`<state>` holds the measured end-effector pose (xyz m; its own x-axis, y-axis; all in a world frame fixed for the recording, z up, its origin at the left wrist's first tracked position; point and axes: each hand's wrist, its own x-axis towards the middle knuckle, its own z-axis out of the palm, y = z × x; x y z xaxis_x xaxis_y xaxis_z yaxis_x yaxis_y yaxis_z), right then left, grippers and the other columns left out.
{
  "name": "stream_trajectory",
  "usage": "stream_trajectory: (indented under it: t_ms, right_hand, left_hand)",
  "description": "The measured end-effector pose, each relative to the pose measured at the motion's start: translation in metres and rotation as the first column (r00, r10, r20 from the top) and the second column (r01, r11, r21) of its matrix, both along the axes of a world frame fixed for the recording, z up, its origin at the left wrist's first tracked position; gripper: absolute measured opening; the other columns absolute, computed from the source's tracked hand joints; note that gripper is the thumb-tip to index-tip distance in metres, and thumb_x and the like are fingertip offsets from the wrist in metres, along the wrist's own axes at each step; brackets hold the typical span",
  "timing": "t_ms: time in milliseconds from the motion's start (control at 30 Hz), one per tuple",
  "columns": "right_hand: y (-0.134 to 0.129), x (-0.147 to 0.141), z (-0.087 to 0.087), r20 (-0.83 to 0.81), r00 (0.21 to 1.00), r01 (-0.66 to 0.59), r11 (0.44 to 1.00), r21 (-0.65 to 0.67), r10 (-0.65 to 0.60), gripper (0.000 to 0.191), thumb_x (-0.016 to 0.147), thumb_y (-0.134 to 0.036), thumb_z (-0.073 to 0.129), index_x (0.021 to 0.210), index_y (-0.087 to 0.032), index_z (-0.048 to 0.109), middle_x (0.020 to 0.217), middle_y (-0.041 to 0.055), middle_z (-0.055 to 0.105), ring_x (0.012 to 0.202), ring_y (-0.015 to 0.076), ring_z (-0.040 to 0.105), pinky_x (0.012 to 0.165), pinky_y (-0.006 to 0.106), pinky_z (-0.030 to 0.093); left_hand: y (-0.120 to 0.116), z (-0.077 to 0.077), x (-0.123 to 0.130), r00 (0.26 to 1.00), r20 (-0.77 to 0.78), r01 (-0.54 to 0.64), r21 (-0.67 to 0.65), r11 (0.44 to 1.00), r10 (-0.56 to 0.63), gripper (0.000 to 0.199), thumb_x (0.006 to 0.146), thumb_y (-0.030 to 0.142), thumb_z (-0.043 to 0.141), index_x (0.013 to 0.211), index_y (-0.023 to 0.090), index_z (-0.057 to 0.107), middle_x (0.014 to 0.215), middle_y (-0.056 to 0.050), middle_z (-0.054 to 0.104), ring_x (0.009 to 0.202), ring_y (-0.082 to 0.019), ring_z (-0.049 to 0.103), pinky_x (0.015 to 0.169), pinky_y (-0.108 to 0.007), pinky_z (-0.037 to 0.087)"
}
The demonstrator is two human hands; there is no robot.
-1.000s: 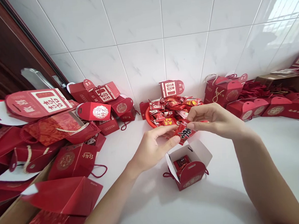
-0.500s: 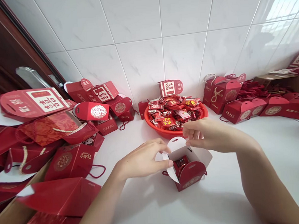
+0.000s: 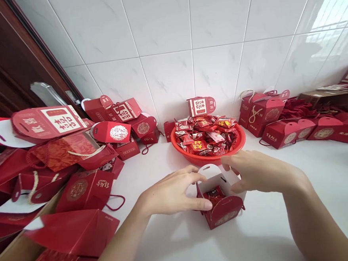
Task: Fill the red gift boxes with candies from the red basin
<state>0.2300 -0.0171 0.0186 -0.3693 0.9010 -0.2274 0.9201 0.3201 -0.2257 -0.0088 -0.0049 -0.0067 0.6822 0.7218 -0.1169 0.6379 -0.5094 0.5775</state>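
A small red gift box (image 3: 227, 212) with a round emblem stands with its top spread on the white table. Inside lie red-wrapped candies (image 3: 214, 195). At its left side is my left hand (image 3: 178, 192), thumb and fingers apart, with the thumb by the front left corner. My right hand (image 3: 256, 170) arches over the right side, thumb and curled fingers apart around the white inner face of the side flap. The rear flap, white and rounded, stands up between the hands. Whether either hand presses on the box I cannot tell.
Behind the box sits a red plastic basket (image 3: 190, 156) heaped with wrapped candies. Red gift boxes (image 3: 82, 188) pile up at the left, some in a carton. More red boxes (image 3: 290, 132) line the tiled wall (image 3: 167, 81) at the right, near an open cardboard carton (image 3: 339, 101).
My left hand has let go of the left flap, which no longer sticks up white, and its fingers have spread. My right hand has come slightly lower over the right flap. The view has shifted a little.
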Motion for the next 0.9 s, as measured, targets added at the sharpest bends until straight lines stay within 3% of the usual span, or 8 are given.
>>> stream_trajectory:
  t_ms: [167,267,333,400,567,667,800,900]
  right_hand:
    - [-0.002,-0.01,0.001,-0.014,0.987,-0.16,0.987,0.002,0.16,0.017,0.073,-0.029,0.073,0.08,-0.02,0.06,0.082,0.0034,0.065,0.069,0.0179,0.057,0.053,0.027,0.032]
    - [-0.001,-0.014,-0.001,-0.059,0.965,-0.256,0.967,-0.008,0.255,0.024,0.073,-0.026,0.073,0.095,-0.021,0.065,0.083,0.0025,0.066,0.07,0.0179,0.056,0.055,0.026,0.034]
    - [-0.001,-0.015,-0.003,-0.077,0.959,-0.276,0.961,-0.032,0.273,0.034,0.072,-0.025,0.074,0.105,-0.021,0.064,0.082,0.0022,0.065,0.07,0.0186,0.056,0.054,0.026,0.034]
    - [0.0,-0.015,-0.005,-0.067,0.962,-0.269,0.96,-0.077,0.264,0.031,0.073,-0.03,0.075,0.101,-0.02,0.064,0.078,0.0019,0.063,0.068,0.0189,0.056,0.053,0.026,0.034]
    - [0.005,-0.011,-0.006,-0.095,0.952,-0.303,0.943,-0.138,0.292,0.034,0.075,-0.045,0.078,0.093,-0.02,0.065,0.082,0.0036,0.065,0.072,0.0202,0.059,0.056,0.026,0.037]
    - [0.01,-0.008,-0.004,-0.114,0.937,-0.347,0.923,-0.165,0.331,0.041,0.07,-0.046,0.083,0.097,-0.02,0.066,0.083,0.0028,0.066,0.074,0.0206,0.061,0.058,0.026,0.039]
    - [0.015,-0.007,-0.005,-0.052,0.963,-0.27,0.941,-0.206,0.265,0.026,0.074,-0.032,0.079,0.092,-0.019,0.065,0.091,0.0041,0.068,0.078,0.0201,0.062,0.057,0.026,0.038]
    - [0.018,-0.009,-0.009,0.062,0.987,-0.137,0.974,-0.18,0.151,0.02,0.078,-0.031,0.072,0.091,-0.017,0.065,0.094,0.0071,0.066,0.077,0.0207,0.061,0.052,0.026,0.035]
  left_hand:
    - [0.001,-0.011,0.012,0.998,0.033,-0.052,0.005,0.999,0.052,0.054,0.085,0.06,0.065,0.128,0.028,0.065,0.109,-0.006,0.063,0.095,-0.025,0.064,0.077,-0.032,0.048]
    - [-0.001,-0.016,0.019,0.995,0.015,-0.095,0.024,0.995,0.095,0.046,0.086,0.055,0.064,0.124,0.028,0.065,0.103,-0.005,0.06,0.093,-0.025,0.063,0.073,-0.031,0.047]
    - [-0.002,-0.018,0.022,0.992,-0.015,-0.124,0.051,0.991,0.124,0.036,0.087,0.051,0.064,0.114,0.028,0.065,0.102,-0.004,0.06,0.09,-0.025,0.063,0.07,-0.031,0.046]
    - [-0.004,-0.02,0.024,0.991,-0.016,-0.134,0.07,0.988,0.136,0.034,0.084,0.047,0.068,0.111,0.027,0.063,0.108,-0.004,0.061,0.09,-0.025,0.064,0.071,-0.032,0.046]
    - [-0.004,-0.022,0.025,0.979,0.047,-0.201,0.063,0.978,0.198,0.064,0.075,0.033,0.076,0.132,0.028,0.047,0.115,-0.006,0.066,0.096,-0.028,0.066,0.07,-0.032,0.047]
    - [-0.004,-0.019,0.026,0.985,0.016,-0.172,0.074,0.982,0.171,0.05,0.075,0.029,0.073,0.121,0.026,0.056,0.108,-0.004,0.068,0.095,-0.027,0.065,0.071,-0.032,0.047]
    - [-0.004,-0.014,0.025,0.997,-0.023,-0.077,0.081,0.994,0.079,0.023,0.087,0.038,0.064,0.105,0.026,0.069,0.102,-0.004,0.065,0.094,-0.023,0.063,0.078,-0.031,0.047]
    - [-0.005,-0.01,0.024,0.998,-0.036,-0.05,0.064,0.997,0.052,0.036,0.098,0.047,0.046,0.092,0.024,0.072,0.101,-0.005,0.063,0.096,-0.023,0.062,0.08,-0.032,0.046]
